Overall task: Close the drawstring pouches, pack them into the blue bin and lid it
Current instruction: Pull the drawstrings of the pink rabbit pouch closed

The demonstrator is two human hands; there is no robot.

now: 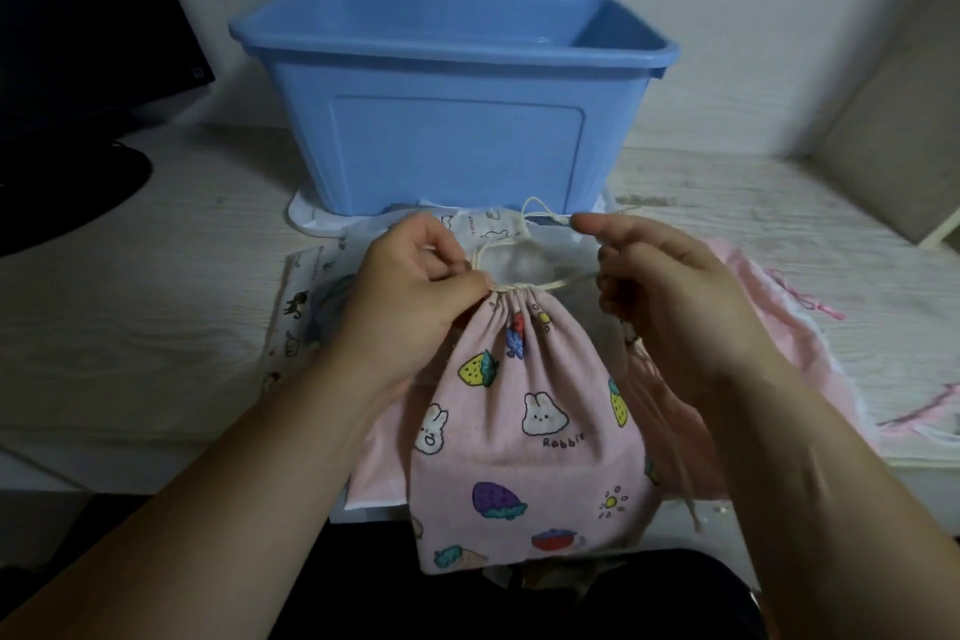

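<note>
Left hand (410, 286) pinched the gathered neck of the pink rabbit-print pouch (524, 431) | right hand (670, 286) pinched its cream cord (556, 283), stretched taut rightward | pouch lay at the table's (156, 301) near edge | blue bin (452, 120) stood open, unlidded, just behind.

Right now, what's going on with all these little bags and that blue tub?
A person is drawing a pink rabbit-print pouch shut. The left hand pinches its gathered mouth while the right hand pulls the cord out sideways; the opening is already bunched tight. More pouches lie under it on the table, a white printed pouch on the left and a plain pink pouch on the right. The blue bin stands behind them with no lid on.
</note>
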